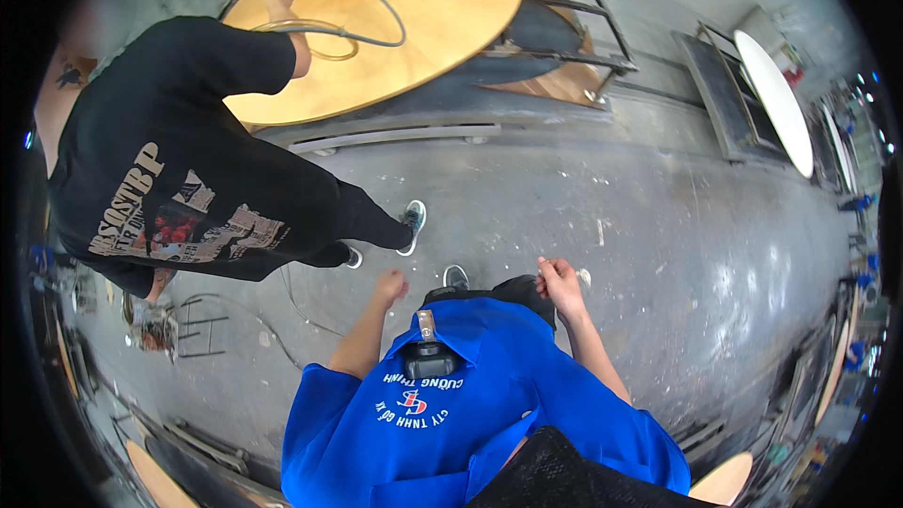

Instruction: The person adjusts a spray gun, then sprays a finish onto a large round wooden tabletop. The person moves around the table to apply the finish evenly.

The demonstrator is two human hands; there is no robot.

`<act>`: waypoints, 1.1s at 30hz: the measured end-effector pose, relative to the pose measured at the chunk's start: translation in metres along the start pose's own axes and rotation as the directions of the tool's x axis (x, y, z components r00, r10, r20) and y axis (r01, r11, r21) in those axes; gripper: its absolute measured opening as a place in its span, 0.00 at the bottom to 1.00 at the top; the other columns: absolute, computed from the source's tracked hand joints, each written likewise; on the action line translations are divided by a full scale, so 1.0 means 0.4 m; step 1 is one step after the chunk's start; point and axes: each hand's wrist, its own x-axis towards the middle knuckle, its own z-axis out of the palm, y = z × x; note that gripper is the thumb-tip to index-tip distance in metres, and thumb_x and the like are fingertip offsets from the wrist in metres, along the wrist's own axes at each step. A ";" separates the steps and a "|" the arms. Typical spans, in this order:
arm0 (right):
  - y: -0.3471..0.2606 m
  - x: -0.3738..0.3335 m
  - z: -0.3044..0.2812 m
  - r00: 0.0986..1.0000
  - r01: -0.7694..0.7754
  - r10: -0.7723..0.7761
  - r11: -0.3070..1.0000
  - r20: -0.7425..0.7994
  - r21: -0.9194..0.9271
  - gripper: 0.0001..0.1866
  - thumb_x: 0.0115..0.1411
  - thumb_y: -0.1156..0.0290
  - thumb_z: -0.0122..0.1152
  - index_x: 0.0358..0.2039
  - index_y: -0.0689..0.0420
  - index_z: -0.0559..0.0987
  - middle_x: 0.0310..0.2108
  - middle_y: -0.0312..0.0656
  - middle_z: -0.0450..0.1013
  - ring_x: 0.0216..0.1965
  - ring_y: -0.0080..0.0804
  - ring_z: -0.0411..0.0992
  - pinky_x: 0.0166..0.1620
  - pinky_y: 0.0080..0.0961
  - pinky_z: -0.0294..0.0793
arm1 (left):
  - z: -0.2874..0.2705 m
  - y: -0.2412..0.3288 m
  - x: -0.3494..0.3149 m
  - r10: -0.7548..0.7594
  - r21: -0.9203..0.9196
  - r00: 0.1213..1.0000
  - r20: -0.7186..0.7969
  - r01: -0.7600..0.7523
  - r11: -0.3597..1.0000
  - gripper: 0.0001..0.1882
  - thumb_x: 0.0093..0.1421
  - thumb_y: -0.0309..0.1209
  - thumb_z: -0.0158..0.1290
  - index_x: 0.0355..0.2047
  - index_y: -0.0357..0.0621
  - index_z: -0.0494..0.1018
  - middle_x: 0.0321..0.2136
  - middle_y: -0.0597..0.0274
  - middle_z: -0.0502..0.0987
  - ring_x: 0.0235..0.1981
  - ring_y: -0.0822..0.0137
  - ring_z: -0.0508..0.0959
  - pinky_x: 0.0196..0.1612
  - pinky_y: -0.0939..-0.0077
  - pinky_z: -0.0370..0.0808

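Observation:
My left hand (391, 286) is held beside my waist with its fingers curled in, slightly blurred, and nothing shows in it. On the other side my right hand (559, 284) is raised in front of my hip, thumb and bent fingers drawn together, no object visible in it. Neither hand touches anything. Nearest to them are my blue shirt (508, 348) and dark trousers. A black device (431, 360) is clipped to the front of the shirt.
At left a person in black (188, 132) leans over a large oval wooden panel (442, 19), one hand by a looped hose (400, 19). A metal frame (588, 9) stands beyond. A white oval panel (776, 103) leans at right. Another hose (254, 315) trails across the grey floor (649, 254).

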 end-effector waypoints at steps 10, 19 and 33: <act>-0.404 0.382 0.165 0.734 -0.178 0.071 0.980 0.675 0.091 0.21 0.69 0.48 0.53 0.43 0.55 0.76 0.27 0.33 0.73 0.26 0.20 0.69 0.28 0.20 0.70 | 0.024 0.651 -0.436 0.316 -0.272 0.858 -0.406 -0.443 0.854 0.17 0.70 0.40 0.47 0.36 0.39 0.76 0.32 0.59 0.81 0.33 0.70 0.80 0.38 0.74 0.76; -0.470 0.630 0.056 0.574 -0.525 0.294 0.848 0.764 0.069 0.21 0.69 0.46 0.49 0.38 0.52 0.77 0.27 0.31 0.71 0.26 0.22 0.67 0.30 0.21 0.67 | 0.068 1.137 -0.924 0.759 0.077 0.186 -0.624 -0.952 0.296 0.15 0.72 0.33 0.41 0.43 0.34 0.72 0.38 0.47 0.78 0.37 0.60 0.78 0.42 0.66 0.75; -0.317 0.576 0.048 0.549 -0.581 0.474 0.808 0.688 -0.094 0.20 0.69 0.52 0.48 0.38 0.57 0.76 0.28 0.39 0.70 0.28 0.29 0.65 0.31 0.24 0.66 | 0.248 1.372 -1.041 0.928 -0.179 -0.314 0.200 -0.943 -0.280 0.23 0.72 0.45 0.37 0.50 0.40 0.72 0.41 0.40 0.73 0.45 0.47 0.74 0.45 0.54 0.71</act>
